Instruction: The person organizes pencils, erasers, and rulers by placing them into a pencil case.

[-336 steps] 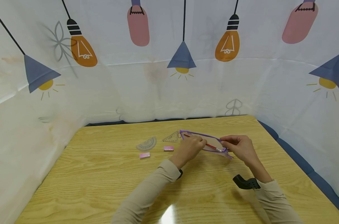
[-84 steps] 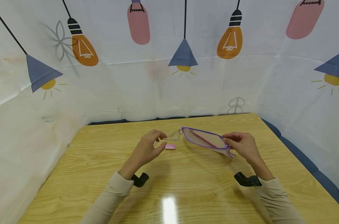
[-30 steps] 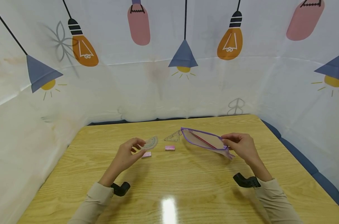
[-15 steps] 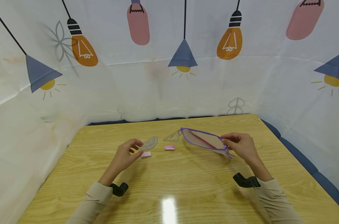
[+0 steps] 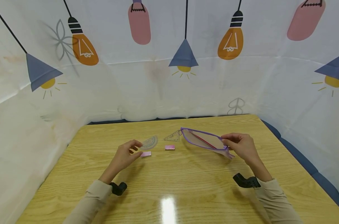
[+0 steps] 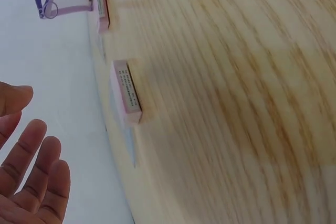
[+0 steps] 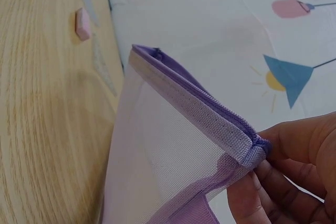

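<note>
While my right grip [image 5: 239, 147] pinches the gaping mesh pouch [image 7: 168, 124] beside the set square [image 5: 173, 139], work looks part-done: a red pencil [image 5: 203, 139] inside; set square, protractor [image 5: 151, 142] and two pink eraser-like blocks [image 5: 169, 147] on the surface [image 5: 192, 183] near my empty left grip [image 5: 125, 157].

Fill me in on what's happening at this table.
A person's right hand pinches one end of a purple mesh pouch, its mouth open and a red pencil inside. The left hand, fingers parted and holding nothing, hovers by a clear protractor and a pink block. A second pink block and a triangular ruler lie nearer the pouch.
</note>
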Available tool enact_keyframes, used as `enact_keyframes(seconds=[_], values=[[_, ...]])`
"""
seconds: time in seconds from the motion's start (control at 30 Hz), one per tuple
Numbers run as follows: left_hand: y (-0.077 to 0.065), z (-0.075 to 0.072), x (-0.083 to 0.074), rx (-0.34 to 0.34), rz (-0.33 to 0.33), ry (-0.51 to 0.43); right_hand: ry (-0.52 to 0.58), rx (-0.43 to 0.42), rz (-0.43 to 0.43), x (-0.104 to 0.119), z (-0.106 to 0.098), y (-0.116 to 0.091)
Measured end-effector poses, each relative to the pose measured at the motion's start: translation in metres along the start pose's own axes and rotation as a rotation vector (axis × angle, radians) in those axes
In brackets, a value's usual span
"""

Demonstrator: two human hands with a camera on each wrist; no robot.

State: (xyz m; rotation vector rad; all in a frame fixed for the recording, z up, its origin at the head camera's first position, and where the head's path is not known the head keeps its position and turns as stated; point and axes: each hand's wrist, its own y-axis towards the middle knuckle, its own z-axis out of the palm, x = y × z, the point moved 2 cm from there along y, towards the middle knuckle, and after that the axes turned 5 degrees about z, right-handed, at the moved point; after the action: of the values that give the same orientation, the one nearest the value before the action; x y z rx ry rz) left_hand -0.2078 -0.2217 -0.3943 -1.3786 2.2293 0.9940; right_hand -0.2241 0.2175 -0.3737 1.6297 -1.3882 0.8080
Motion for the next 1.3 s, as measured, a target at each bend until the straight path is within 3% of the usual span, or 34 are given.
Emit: enact_keyframes(seconds=[0.3, 0.53, 1.0, 1.3], values=[[0.0, 0.008, 0.012, 0.045, -0.048, -0.032, -0.006, -0.002, -0.006, 0.001, 0.0, 0.001], [-0.002, 0.016, 0.019, 0.091, -0.122, -0.047, -0.003, 0.002, -0.009, 0.0, -0.001, 0.001], [-0.002, 0.023, 0.025, 0.041, -0.225, -0.037, -0.002, 0.001, -0.011, 0.001, -0.001, 0.001], [0.001, 0.023, 0.027, 0.059, -0.267, -0.071, -0.007, 0.004, 0.007, 0.003, -0.002, 0.001]])
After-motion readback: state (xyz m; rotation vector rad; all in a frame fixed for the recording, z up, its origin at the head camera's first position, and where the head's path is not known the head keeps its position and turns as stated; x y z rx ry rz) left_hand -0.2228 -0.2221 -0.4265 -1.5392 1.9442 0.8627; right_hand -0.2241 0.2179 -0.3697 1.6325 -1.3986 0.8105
